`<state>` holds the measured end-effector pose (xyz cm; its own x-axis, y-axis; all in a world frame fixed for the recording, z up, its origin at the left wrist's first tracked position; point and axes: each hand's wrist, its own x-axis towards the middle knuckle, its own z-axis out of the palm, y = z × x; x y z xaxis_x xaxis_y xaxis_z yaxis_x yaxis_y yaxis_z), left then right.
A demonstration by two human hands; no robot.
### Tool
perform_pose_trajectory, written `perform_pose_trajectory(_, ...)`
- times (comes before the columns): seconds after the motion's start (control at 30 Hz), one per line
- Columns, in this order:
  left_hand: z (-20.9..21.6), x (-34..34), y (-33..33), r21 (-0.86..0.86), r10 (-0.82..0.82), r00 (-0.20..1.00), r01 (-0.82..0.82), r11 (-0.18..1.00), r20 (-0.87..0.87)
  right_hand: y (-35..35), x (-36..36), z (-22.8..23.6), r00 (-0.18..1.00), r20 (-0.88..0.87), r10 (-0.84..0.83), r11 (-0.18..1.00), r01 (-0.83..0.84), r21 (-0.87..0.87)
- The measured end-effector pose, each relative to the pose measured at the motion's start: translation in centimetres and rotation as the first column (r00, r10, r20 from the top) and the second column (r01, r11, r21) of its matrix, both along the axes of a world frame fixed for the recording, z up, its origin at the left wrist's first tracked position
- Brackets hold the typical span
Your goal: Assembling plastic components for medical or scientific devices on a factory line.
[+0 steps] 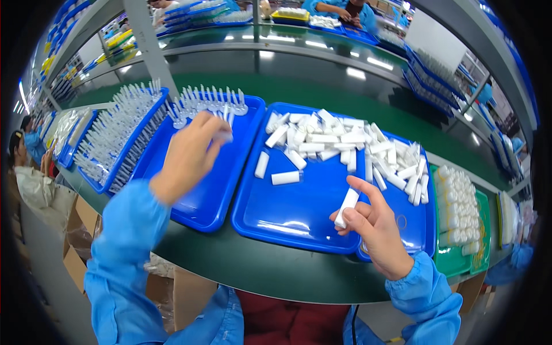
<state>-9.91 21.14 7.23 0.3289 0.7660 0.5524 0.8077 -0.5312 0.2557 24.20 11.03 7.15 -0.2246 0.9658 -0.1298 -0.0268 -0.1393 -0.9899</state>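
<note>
My right hand (374,224) is closed on a white oblong block (348,207), gripped between thumb and fingers above the front of a blue tray (276,221). My left hand (192,152) reaches over another blue tray (201,204), its fingertips drawn together beside upright clear plastic pieces with thin stems (210,100). Something small and translucent shows at those fingertips, too blurred to name. Many white blocks (322,138), some in clear wrap, lie heaped in the middle tray and spill across into the blue tray at its right (411,238).
At the left, stacked blue trays hold dense rows of clear stemmed pieces (123,126). A green tray (451,261) with white cylindrical pieces (459,207) stands at the right. Beyond the dark green worktop (230,267) runs a conveyor (299,75); co-workers sit across it and at far left.
</note>
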Motion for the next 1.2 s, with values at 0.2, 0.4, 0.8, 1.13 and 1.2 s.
perform_pose_trajectory(0.2,-0.9,7.5,-15.1,-0.287,-0.316,0.779,0.524,0.802,0.541,-2.7,-1.5,-1.0,0.964,-0.243,-0.105,0.99,0.078,-0.12)
perform_pose_trajectory(0.4,-3.8,10.3,-18.1,-0.267,-0.259,0.549,0.699,0.664,0.795,-4.8,-1.2,-2.0,0.979,-0.19,-0.078,0.996,0.07,-0.048)
perform_pose_trajectory(0.8,-4.1,10.9,-19.5,-0.234,-0.237,0.598,0.603,0.762,0.766,-6.2,0.3,-1.8,0.995,0.096,-0.021,0.987,0.005,0.158)
perform_pose_trajectory(1.13,-4.4,10.2,-19.8,0.056,-0.303,0.834,0.313,0.948,0.461,-8.2,-2.7,-2.3,0.963,0.269,0.0,0.831,-0.15,0.536)
perform_pose_trajectory(1.2,-4.2,9.6,-19.7,0.076,-0.306,0.832,0.306,0.949,0.462,-7.4,-3.5,-3.0,0.98,0.156,0.122,0.784,-0.192,0.591)
